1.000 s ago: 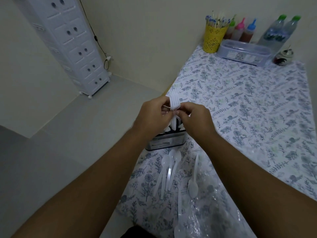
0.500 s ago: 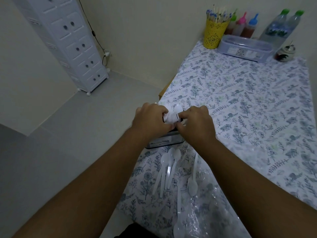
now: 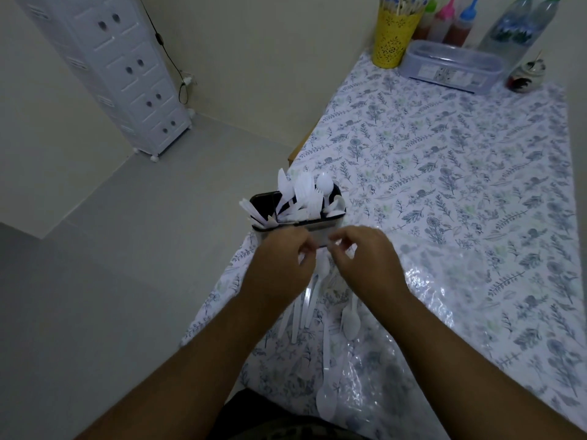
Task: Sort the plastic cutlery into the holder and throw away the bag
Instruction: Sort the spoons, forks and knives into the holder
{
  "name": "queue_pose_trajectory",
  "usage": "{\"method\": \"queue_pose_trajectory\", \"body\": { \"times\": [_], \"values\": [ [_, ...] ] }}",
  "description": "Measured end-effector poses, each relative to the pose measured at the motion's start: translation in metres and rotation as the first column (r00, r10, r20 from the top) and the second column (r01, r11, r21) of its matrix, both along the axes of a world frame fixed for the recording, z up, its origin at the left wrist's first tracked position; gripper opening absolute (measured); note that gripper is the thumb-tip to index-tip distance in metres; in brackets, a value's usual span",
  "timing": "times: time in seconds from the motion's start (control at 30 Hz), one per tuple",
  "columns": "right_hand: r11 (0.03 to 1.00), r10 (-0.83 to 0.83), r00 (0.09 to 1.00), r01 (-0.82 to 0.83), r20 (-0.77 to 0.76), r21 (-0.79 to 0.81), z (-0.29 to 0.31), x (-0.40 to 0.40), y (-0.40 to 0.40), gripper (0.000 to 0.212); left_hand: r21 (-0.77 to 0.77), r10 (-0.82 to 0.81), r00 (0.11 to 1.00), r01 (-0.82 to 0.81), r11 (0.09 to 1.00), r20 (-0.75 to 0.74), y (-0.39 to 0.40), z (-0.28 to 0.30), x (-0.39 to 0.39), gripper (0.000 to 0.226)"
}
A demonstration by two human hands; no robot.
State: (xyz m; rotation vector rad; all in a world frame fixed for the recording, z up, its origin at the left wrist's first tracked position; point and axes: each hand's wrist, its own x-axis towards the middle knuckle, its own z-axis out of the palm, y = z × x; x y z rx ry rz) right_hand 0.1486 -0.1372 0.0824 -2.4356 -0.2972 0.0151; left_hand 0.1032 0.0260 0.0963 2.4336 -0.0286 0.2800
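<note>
A dark cutlery holder (image 3: 320, 228) stands at the table's left edge, with white plastic forks, knives and a spoon (image 3: 306, 193) sticking out of it. My left hand (image 3: 282, 265) and my right hand (image 3: 365, 258) hover just in front of the holder, fingers curled and slightly apart, holding nothing. Under and below my hands several white plastic spoons (image 3: 349, 319) lie loose on the cloth. A clear plastic bag (image 3: 413, 328) lies flat on the table at the near right, partly under the spoons.
The table carries a floral tablecloth (image 3: 460, 173). At its far end stand a yellow cup of sticks (image 3: 394, 39), sauce bottles (image 3: 457, 23), water bottles (image 3: 514, 27), a clear lidded box (image 3: 451, 65) and a small jar (image 3: 524, 77). A white drawer tower (image 3: 117, 68) stands on the floor, left.
The bundle of forks I held in both hands went down into the holder. Both hands let go and drew back toward me, over the loose spoons.
</note>
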Motion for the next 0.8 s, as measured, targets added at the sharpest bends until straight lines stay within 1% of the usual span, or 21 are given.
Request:
{"method": "queue_pose_trajectory", "body": {
  "times": [0.03,0.1,0.17,0.2,0.23,0.27,0.37,0.5,0.6,0.67,0.73,0.8],
  "values": [
    [1.000,0.002,0.998,-0.003,-0.069,-0.005,-0.010,-0.009,-0.005,0.014,-0.008,0.023,0.998,-0.024,1.000,-0.065,-0.001,-0.016,-0.009,0.005],
    [0.999,0.006,0.975,-0.014,-0.222,-0.036,-0.028,-0.027,-0.014,0.016,-0.011,0.115,0.956,-0.122,0.992,-0.269,0.001,-0.050,-0.027,0.006],
    [0.994,0.006,0.941,-0.041,-0.338,-0.097,-0.043,-0.044,-0.022,0.019,0.012,0.196,0.857,-0.217,0.976,-0.476,0.005,-0.081,-0.042,0.011],
    [0.992,0.004,0.926,-0.053,-0.377,-0.119,-0.049,-0.052,-0.025,0.020,0.018,0.214,0.812,-0.243,0.970,-0.544,0.007,-0.092,-0.049,0.017],
    [0.990,-0.001,0.913,-0.057,-0.409,-0.130,-0.054,-0.059,-0.027,0.021,0.022,0.221,0.786,-0.255,0.967,-0.577,0.006,-0.100,-0.054,0.023],
    [0.990,-0.009,0.901,-0.053,-0.433,-0.131,-0.057,-0.064,-0.028,0.021,0.028,0.223,0.780,-0.256,0.966,-0.584,0.005,-0.105,-0.056,0.027],
    [0.994,-0.020,0.883,-0.033,-0.468,-0.106,-0.062,-0.075,-0.029,0.020,0.033,0.220,0.816,-0.240,0.970,-0.534,-0.004,-0.105,-0.054,0.028],
    [0.999,-0.029,0.875,0.003,-0.483,-0.054,-0.059,-0.077,-0.027,0.018,0.086,0.207,0.840,-0.190,0.978,-0.502,-0.009,-0.100,-0.042,0.015],
    [0.999,-0.036,0.875,0.022,-0.483,-0.035,-0.055,-0.076,-0.028,0.016,0.081,0.191,0.846,-0.174,0.981,-0.498,-0.005,-0.099,-0.042,0.013],
    [0.999,-0.042,0.866,0.042,-0.498,-0.011,-0.054,-0.076,-0.027,0.016,0.049,0.186,0.856,-0.185,0.981,-0.483,0.000,-0.097,-0.047,0.012],
    [0.996,-0.048,0.851,0.080,-0.523,0.038,-0.051,-0.076,-0.025,0.016,-0.020,0.189,0.867,-0.224,0.974,-0.462,0.004,-0.092,-0.053,0.011],
    [0.974,-0.046,0.815,0.164,-0.578,0.155,-0.047,-0.076,-0.021,0.021,-0.103,0.170,0.882,-0.237,0.966,-0.439,0.004,-0.083,-0.059,0.012]
  ]
}}
